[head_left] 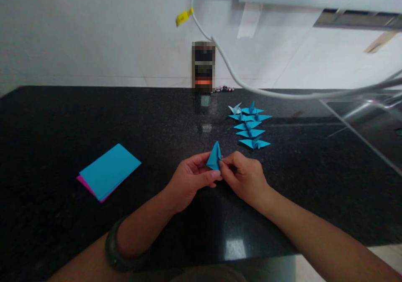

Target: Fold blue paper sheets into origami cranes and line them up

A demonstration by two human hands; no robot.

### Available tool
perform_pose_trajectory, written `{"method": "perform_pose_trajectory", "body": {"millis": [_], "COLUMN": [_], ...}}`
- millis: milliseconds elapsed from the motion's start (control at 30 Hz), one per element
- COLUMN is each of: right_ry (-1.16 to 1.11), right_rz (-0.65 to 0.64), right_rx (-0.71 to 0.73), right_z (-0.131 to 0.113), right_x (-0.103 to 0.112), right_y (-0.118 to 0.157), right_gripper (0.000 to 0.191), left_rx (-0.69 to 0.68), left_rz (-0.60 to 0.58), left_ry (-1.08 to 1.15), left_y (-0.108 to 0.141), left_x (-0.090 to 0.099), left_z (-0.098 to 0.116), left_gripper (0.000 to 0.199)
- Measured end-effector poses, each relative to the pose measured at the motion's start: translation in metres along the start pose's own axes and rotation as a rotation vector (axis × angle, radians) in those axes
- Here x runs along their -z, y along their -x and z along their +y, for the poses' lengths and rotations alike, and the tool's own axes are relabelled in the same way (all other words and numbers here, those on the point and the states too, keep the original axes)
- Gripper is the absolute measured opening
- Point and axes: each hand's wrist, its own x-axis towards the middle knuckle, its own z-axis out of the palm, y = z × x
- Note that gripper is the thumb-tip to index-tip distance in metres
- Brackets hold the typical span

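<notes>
Between my two hands, just above the dark counter, is a partly folded piece of blue origami paper (214,157), its point upward. My left hand (191,175) pinches it from the left, thumb along its lower edge. At its right edge, the thumb and forefinger of my right hand (246,177) are closed on the paper. Several blue paper cranes (255,143) sit in a column beyond my right hand, and a paler paper crane (235,109) lies at the far end of the group.
A stack of blue paper sheets (109,169), with pink showing beneath, lies on the black counter (56,131) to the left. A blurred upright object (203,66) stands against the wall beside dark beads (223,89). A white cable (234,74) hangs across the back right.
</notes>
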Motion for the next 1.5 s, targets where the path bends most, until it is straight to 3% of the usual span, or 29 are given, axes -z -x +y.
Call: {"method": "perform_pose_trajectory", "body": {"millis": [100,233,367,467,633,733,967,1167,1300,1500], "right_ry": [-0.212,-0.771,-1.042,-0.961,-0.621,-0.437,-0.054,0.028,-0.01,0.013], "right_rz": [-0.018,-0.114,-0.177,-0.127,0.03,0.109,0.162,0.153,0.139,0.133], "right_rx": [-0.142,-0.459,-0.569,-0.54,-0.347,-0.235,0.098,0.156,0.138,0.153], "right_z": [-0.003,-0.004,-0.001,0.002,0.006,0.007,0.008,0.007,0.007,0.004], "right_x": [-0.001,-0.003,-0.003,-0.003,-0.007,-0.006,-0.002,-0.004,-0.004,-0.001], "right_y": [0.0,-0.004,-0.01,-0.011,-0.006,-0.004,-0.008,-0.004,-0.004,-0.006], "right_gripper": [0.013,0.018,0.02,0.02,0.013,0.017,0.028,0.036,0.03,0.021], "left_rx": [0.001,0.044,0.103,0.109,0.086,0.048,-0.093,-0.141,-0.171,-0.129], "left_rz": [0.014,0.022,0.05,0.059,0.07,0.094,0.194,0.207,0.187,0.184], "left_ry": [0.041,0.143,0.242,0.27,0.219,0.111,-0.207,-0.235,-0.224,-0.223], "left_y": [-0.001,-0.001,0.0,-0.001,-0.002,-0.001,0.001,0.001,0.0,0.003], "left_x": [0.0,0.0,0.0,-0.001,-0.002,-0.002,-0.007,-0.006,-0.006,-0.01], "left_z": [0.001,0.004,0.005,0.006,0.001,-0.002,-0.004,-0.002,-0.004,-0.005], "left_gripper": [0.026,0.022,0.019,0.013,0.016,0.018,0.025,0.024,0.026,0.057]}}
